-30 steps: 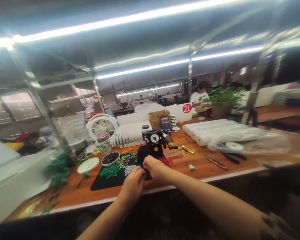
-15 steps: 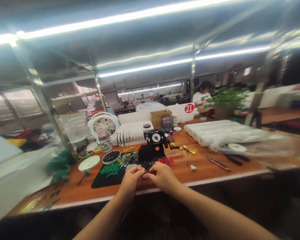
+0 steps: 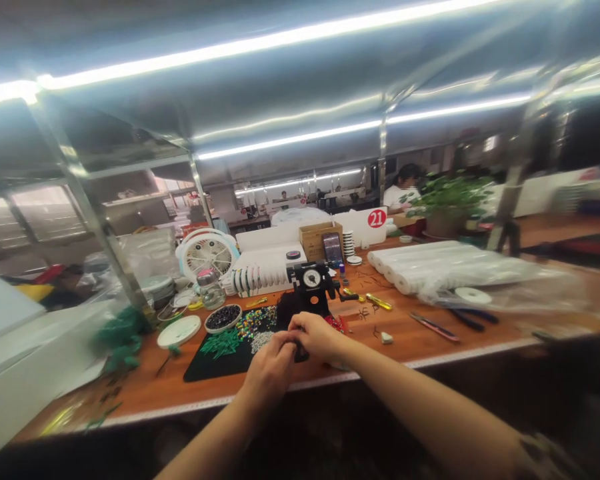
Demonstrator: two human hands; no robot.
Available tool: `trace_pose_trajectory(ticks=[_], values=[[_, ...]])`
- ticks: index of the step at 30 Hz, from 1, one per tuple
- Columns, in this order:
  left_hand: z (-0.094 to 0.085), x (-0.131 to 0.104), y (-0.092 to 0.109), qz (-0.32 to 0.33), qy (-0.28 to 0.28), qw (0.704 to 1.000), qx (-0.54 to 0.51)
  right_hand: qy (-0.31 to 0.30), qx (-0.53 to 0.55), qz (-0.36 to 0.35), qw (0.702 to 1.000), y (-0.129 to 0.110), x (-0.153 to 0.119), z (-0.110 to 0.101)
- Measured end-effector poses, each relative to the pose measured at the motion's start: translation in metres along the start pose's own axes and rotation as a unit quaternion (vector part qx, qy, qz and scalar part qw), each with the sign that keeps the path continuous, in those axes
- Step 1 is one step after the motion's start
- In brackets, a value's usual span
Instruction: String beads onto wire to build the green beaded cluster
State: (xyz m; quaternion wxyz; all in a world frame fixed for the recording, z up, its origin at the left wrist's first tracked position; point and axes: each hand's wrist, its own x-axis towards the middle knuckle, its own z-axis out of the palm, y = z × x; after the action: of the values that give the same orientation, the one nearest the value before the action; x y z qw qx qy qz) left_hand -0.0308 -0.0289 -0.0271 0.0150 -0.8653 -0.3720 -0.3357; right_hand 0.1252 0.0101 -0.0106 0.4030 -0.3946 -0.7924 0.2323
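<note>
My left hand (image 3: 273, 365) and my right hand (image 3: 319, 337) meet over the near edge of a black mat (image 3: 215, 367). Both have their fingers pinched together around something small and dark, mostly hidden by the fingers. Just left of them lie silvery beads (image 3: 261, 342), mixed coloured beads (image 3: 257, 321) and a heap of green pieces (image 3: 221, 343). Red pieces (image 3: 336, 324) show partly behind my right hand. Beyond my hands stands a black device with a round dial (image 3: 312, 277) and a side crank.
A bowl of dark beads (image 3: 223, 317), a white lid (image 3: 179, 331) and a fan (image 3: 207, 255) are on the left. To the right lie plastic-wrapped white rolls (image 3: 430, 263), tweezers-like red-handled tool (image 3: 435, 327) and dark-handled pliers (image 3: 467, 320). A person (image 3: 404, 190) sits beyond the bench.
My right hand has shifted left and slightly up, now overlapping the left fingertips. My left hand has moved a little right, with its back turned more upward.
</note>
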Motion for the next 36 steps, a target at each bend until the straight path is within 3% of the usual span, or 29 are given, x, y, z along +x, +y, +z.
trace_pose_trajectory(ticks=[3, 5, 6, 9, 11, 14, 16, 20, 22, 24, 27, 30, 33, 35, 36], values=[[0.001, 0.003, 0.000, 0.007, 0.012, 0.999, -0.044, -0.003, 0.005, 0.001, 1.000, 0.002, 0.002, -0.003], [-0.002, 0.006, 0.002, -0.079, 0.038, 0.987, -0.134, 0.045, -0.007, -0.005, 0.999, 0.001, -0.006, -0.003], [-0.003, 0.008, 0.004, -0.152, 0.050, 0.966, -0.202, 0.079, -0.019, -0.007, 0.997, 0.000, -0.012, -0.002], [-0.003, 0.009, 0.005, -0.337, 0.061, 0.865, -0.368, 0.136, -0.031, 0.017, 0.990, -0.002, -0.030, 0.010], [0.000, 0.009, 0.004, -0.371, 0.057, 0.835, -0.402, 0.110, 0.008, 0.045, 0.993, -0.001, -0.039, 0.021], [0.001, 0.010, 0.004, -0.368, 0.057, 0.832, -0.411, 0.096, 0.027, 0.018, 0.995, -0.001, -0.048, 0.032], [-0.004, 0.011, 0.007, -0.343, 0.047, 0.854, -0.388, 0.118, -0.045, -0.047, 0.991, 0.000, -0.051, 0.031], [-0.018, 0.012, 0.014, -0.170, -0.003, 0.968, -0.184, 0.086, -0.150, -0.170, 0.970, -0.002, -0.045, 0.014], [-0.020, 0.011, 0.015, -0.103, -0.018, 0.988, -0.111, 0.064, -0.126, -0.146, 0.979, -0.004, -0.035, 0.005], [-0.016, 0.008, 0.012, -0.064, -0.017, 0.996, -0.060, 0.047, -0.059, -0.073, 0.994, -0.004, -0.023, -0.001], [-0.006, 0.006, 0.003, -0.002, 0.001, 0.999, 0.045, -0.003, 0.046, 0.013, 0.999, 0.000, -0.004, -0.004], [0.000, 0.007, -0.004, 0.070, 0.013, 0.994, 0.079, -0.047, 0.077, 0.035, 0.995, 0.007, 0.008, -0.004], [0.000, 0.010, -0.002, 0.049, 0.012, 0.999, -0.005, -0.036, 0.079, 0.039, 0.995, 0.008, 0.006, -0.007], [-0.002, 0.011, 0.003, -0.066, 0.034, 0.990, -0.120, 0.026, 0.062, 0.028, 0.997, 0.003, -0.003, -0.008], [-0.003, 0.012, 0.004, -0.147, 0.048, 0.968, -0.197, 0.070, 0.044, 0.019, 0.996, 0.000, -0.009, -0.008]])
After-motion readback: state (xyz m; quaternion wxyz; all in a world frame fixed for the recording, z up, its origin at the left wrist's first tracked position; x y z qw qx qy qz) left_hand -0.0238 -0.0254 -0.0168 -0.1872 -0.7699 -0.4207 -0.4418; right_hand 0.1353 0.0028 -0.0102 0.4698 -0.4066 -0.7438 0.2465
